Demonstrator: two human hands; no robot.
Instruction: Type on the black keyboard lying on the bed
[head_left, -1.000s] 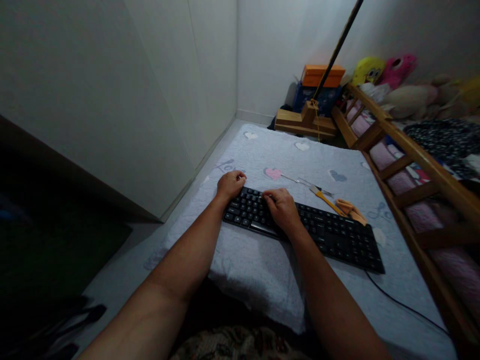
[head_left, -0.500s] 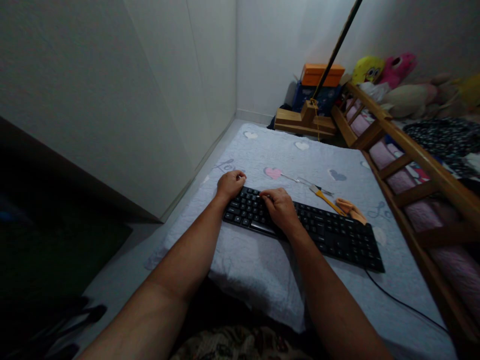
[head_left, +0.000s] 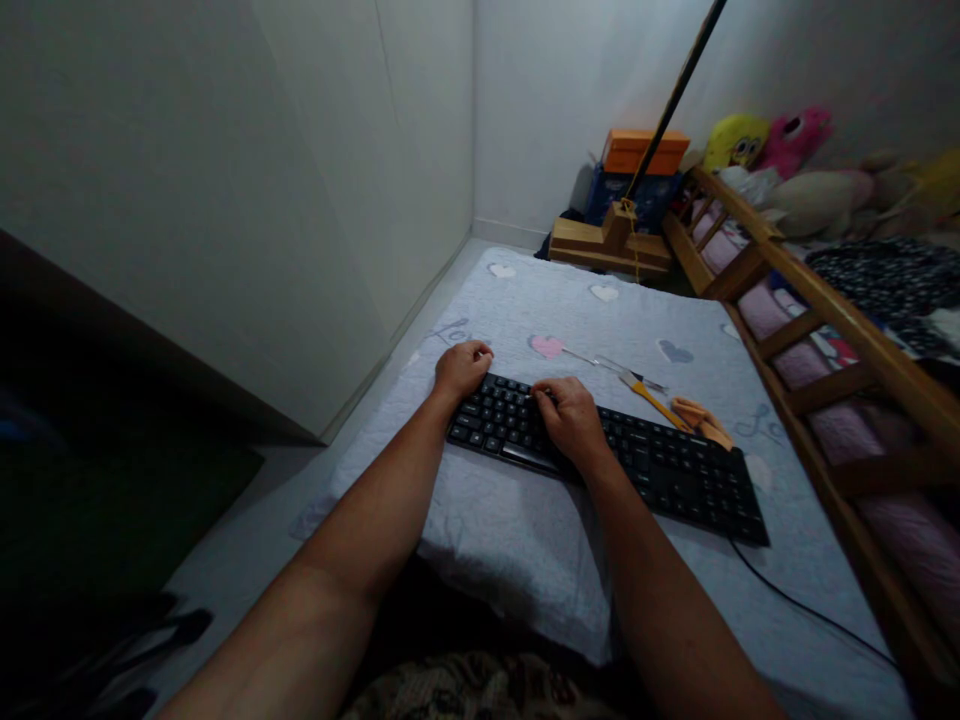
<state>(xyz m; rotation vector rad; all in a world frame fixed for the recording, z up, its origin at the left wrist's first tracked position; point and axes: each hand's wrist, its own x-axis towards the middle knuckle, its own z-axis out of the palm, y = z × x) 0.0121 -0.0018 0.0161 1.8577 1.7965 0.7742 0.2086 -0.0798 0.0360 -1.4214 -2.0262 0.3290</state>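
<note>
A black keyboard [head_left: 675, 490] lies slanted on the cloth-covered surface, its cable running off at the right. My left hand [head_left: 463, 370] rests against its far left corner, fingers curled closed; whatever they may hold is hidden. Over the left-hand keys, my right hand [head_left: 571, 418] is closed in a pinch, with a tiny pale spot at the fingertips too small to name. Beyond the keyboard lie a brush with a yellow handle [head_left: 660, 404], thin metal tools [head_left: 611, 364] and a folded orange-brown cloth [head_left: 701, 421].
The light bedspread [head_left: 525, 560] with hearts covers the surface. A pale cabinet wall [head_left: 322, 200] stands close on the left. A wooden rail [head_left: 847, 290] runs along the right, with plush toys [head_left: 795, 138] behind. At the back are an orange box [head_left: 645, 150] and a wooden stand [head_left: 592, 240] with a pole.
My right hand has shifted slightly to the right along the keys, still pinched. My left hand and the keyboard have stayed almost where they were.
</note>
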